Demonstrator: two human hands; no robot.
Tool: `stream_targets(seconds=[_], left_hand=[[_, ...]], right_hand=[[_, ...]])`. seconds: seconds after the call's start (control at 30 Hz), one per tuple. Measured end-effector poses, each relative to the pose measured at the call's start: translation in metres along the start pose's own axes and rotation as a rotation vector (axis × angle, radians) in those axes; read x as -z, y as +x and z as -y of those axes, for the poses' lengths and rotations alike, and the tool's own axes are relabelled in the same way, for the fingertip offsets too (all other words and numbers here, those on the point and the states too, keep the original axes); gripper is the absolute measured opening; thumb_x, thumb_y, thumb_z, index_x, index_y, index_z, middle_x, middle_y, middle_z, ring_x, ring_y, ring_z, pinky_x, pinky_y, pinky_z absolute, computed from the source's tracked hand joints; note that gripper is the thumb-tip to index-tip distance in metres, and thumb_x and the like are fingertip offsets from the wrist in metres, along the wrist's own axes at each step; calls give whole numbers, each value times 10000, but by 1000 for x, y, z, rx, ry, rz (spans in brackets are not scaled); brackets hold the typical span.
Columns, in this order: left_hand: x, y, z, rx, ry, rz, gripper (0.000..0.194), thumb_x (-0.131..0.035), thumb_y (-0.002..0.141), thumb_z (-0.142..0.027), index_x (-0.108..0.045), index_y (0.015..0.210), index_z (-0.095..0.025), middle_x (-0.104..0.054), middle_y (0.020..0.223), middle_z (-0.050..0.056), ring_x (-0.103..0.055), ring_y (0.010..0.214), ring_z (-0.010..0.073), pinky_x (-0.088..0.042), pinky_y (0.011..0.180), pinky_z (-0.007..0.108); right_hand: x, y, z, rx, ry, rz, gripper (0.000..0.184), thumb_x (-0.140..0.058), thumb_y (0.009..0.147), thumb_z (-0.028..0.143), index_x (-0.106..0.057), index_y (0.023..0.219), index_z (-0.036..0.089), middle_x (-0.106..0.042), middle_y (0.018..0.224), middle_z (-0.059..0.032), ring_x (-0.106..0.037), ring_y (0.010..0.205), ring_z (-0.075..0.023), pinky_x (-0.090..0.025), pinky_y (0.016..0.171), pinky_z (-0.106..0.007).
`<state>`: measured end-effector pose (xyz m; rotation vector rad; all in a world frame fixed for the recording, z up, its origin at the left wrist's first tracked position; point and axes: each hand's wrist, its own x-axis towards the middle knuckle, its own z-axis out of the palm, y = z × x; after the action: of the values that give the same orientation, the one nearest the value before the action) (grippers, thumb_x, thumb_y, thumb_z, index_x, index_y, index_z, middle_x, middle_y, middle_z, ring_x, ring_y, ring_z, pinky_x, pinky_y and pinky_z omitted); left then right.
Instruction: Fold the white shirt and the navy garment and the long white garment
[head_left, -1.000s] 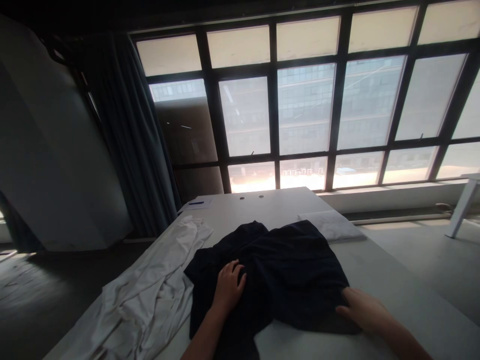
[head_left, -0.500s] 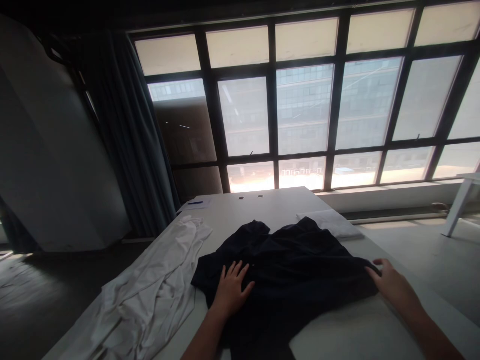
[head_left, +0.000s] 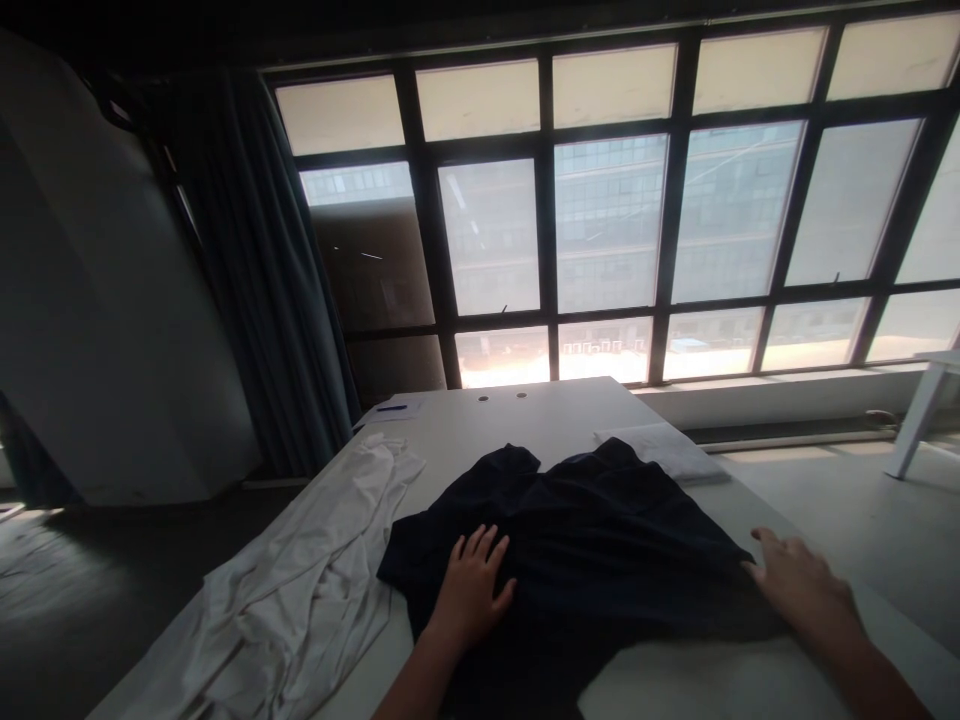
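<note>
A dark navy shirt (head_left: 600, 540) lies spread on the white table (head_left: 555, 410), with some creases. My left hand (head_left: 476, 585) rests flat on its left part, fingers spread. At the shirt's right edge, beside the sleeve end, is my right hand (head_left: 802, 585). Its thumb and fingers are apart, and no cloth shows pinched between them. The shirt's lower part runs out of view at the bottom.
Crumpled white cloth (head_left: 300, 590) covers the table's left side. A folded white cloth (head_left: 667, 450) lies at the right edge, partly behind the shirt. Paper with a blue pen (head_left: 391, 408) sits at the far left corner. Another white table (head_left: 926, 400) stands at right.
My right hand has let go of the shirt's right edge and its fingers have opened. That edge now lies lower and flatter. My left hand has slid slightly right.
</note>
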<state>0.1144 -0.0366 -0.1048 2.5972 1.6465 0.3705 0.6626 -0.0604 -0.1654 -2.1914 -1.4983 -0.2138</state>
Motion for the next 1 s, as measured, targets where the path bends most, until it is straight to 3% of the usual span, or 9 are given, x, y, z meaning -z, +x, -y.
stream_targets(seconds=[0.07, 0.13, 0.27, 0.4, 0.57, 0.7, 0.8, 0.87, 1.0], left_hand=[[0, -2, -18, -110, -72, -3, 564, -515, 954, -534, -475, 1494, -374, -471, 1572, 37, -392, 1464, 288, -289, 1221, 534], [-3, -3, -32, -179, -136, 41, 556, -523, 948, -589, -499, 1468, -397, -499, 1550, 27, -436, 1434, 281, -310, 1215, 520], [-7, -7, -40, -226, -216, 144, 670, -531, 918, -686, -426, 1519, -407, -373, 1634, 20, -319, 1512, 302, -207, 1261, 563], [-3, -13, -27, -244, -235, 204, 723, -528, 929, -676, -302, 1571, -431, -233, 1684, -16, -206, 1556, 286, -147, 1283, 561], [3, -17, -10, -280, -205, 216, 717, -563, 950, -574, -252, 1583, -440, -203, 1695, -24, -195, 1559, 281, -155, 1286, 541], [9, -20, -10, -280, -163, 108, 671, -667, 907, -433, -395, 1518, -386, -403, 1605, 27, -358, 1471, 302, -298, 1224, 514], [9, -24, -22, -285, -102, -16, 278, -634, 929, -327, -629, 1205, -299, -638, 1266, 44, -554, 1204, 261, -433, 1064, 440], [3, -27, -32, -359, -68, -51, 89, -606, 951, -322, -649, 1006, -267, -666, 1073, 30, -591, 1037, 225, -448, 969, 408], [-23, -28, -53, -608, -42, 7, 219, -682, 909, -485, -643, 913, -270, -673, 965, -3, -607, 918, 191, -441, 855, 357]], right_hand=[[3, -8, 41, 101, -6, -38, 460, -400, 927, 506, -648, 1178, 210, -658, 1102, -235, -644, 995, -387, -492, 776, -522], [1, -23, 88, 278, 78, 27, 442, -426, 945, 522, -663, 1165, 221, -659, 1158, -166, -639, 1057, -329, -495, 888, -478], [-11, -56, 155, 482, 145, 229, 469, -511, 939, 582, -673, 1266, 286, -624, 1352, -93, -571, 1254, -313, -407, 1094, -498], [-17, -64, 164, 499, 133, 369, 598, -457, 957, 645, -530, 1464, 336, -458, 1565, -47, -377, 1461, -318, -221, 1224, -571], [-8, -64, 160, 476, 157, 386, 615, -465, 961, 627, -504, 1486, 310, -407, 1597, -66, -307, 1497, -333, -149, 1233, -614], [8, -81, 179, 600, 293, 356, 495, -529, 952, 574, -595, 1364, 308, -458, 1538, -69, -356, 1456, -308, -223, 1229, -544], [18, -95, 198, 635, 341, 367, 364, -594, 921, 525, -652, 1170, 265, -536, 1395, -95, -442, 1345, -305, -358, 1142, -480], [21, -100, 206, 641, 315, 396, 256, -618, 904, 476, -650, 1009, 245, -593, 1232, -89, -514, 1207, -297, -389, 1080, -488], [23, -104, 213, 673, 290, 478, 176, -570, 930, 370, -600, 844, 219, -613, 1048, -45, -553, 1049, -241, -365, 1049, -481]])
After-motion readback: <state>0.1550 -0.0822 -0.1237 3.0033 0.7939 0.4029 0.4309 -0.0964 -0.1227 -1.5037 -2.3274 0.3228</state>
